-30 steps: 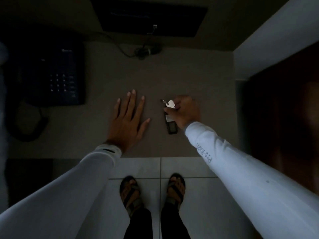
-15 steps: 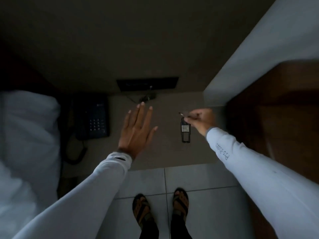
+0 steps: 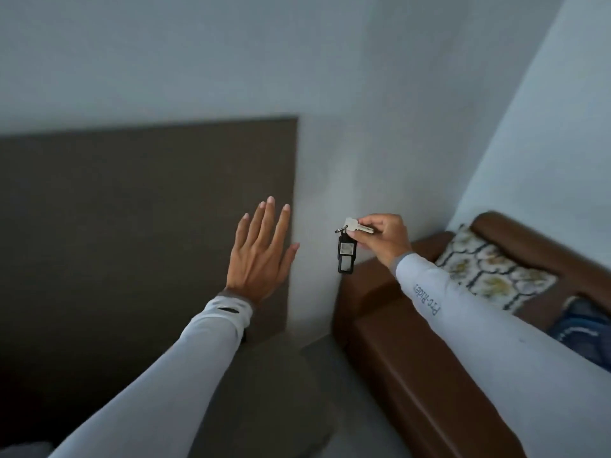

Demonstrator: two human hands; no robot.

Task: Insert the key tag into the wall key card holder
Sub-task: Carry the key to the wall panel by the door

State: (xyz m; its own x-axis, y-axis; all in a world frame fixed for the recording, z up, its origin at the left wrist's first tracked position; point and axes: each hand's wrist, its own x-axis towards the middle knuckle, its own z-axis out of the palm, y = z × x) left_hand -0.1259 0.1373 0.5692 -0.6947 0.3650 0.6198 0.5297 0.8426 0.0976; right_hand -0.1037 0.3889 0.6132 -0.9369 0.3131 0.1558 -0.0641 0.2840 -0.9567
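Just below the right hand [image 3: 380,238] — pinching a silver key [image 3: 355,225] — hangs the key tag [image 3: 346,256], black, two windows; left hand [image 3: 261,256] spread, empty.

Single head view only, ours: we look forward, slightly down, toward wall [image 3: 363,94] corner; both forearms reach in from bottom edge, hands near, sofa [image 3: 413,358] lower right.

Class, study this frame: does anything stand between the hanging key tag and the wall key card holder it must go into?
That cannot be judged: no holder is in view. The key tag hangs free from the right hand before bare wall; the open left hand is apart.
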